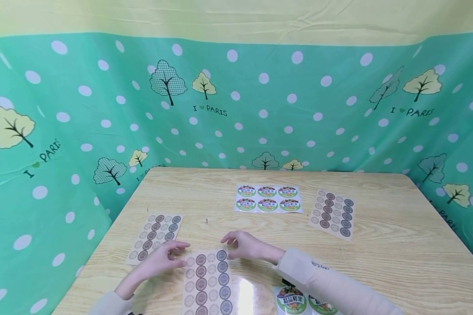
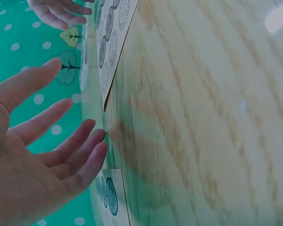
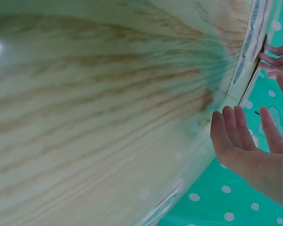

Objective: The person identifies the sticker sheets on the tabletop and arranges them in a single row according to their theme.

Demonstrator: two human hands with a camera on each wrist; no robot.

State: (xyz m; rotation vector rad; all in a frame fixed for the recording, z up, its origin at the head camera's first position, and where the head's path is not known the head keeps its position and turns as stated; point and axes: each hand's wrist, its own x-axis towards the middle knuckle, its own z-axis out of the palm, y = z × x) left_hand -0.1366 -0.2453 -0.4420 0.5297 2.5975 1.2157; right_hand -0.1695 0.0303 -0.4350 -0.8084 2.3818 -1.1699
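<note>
A sheet of round brown and grey stickers [image 1: 206,280] lies at the front of the table, its near end cut off by the head view. My left hand [image 1: 163,259] is by its far left corner, fingers loosely bent and spread. At the far right corner hovers my right hand [image 1: 245,246], fingers relaxed. In the left wrist view the left palm [image 2: 42,146] shows with nothing in it, and a dark shadow runs under the sticker sheet's edge [image 2: 113,47]. The right palm [image 3: 254,160] likewise holds nothing in the right wrist view.
A similar sticker sheet [image 1: 147,238] lies left, partly behind the left hand; another [image 1: 333,214] lies back right. A sheet of fruit labels [image 1: 268,199] is at the back middle. More fruit labels [image 1: 291,302] lie partly under the right sleeve. A polka-dot curtain [image 1: 260,100] surrounds the table.
</note>
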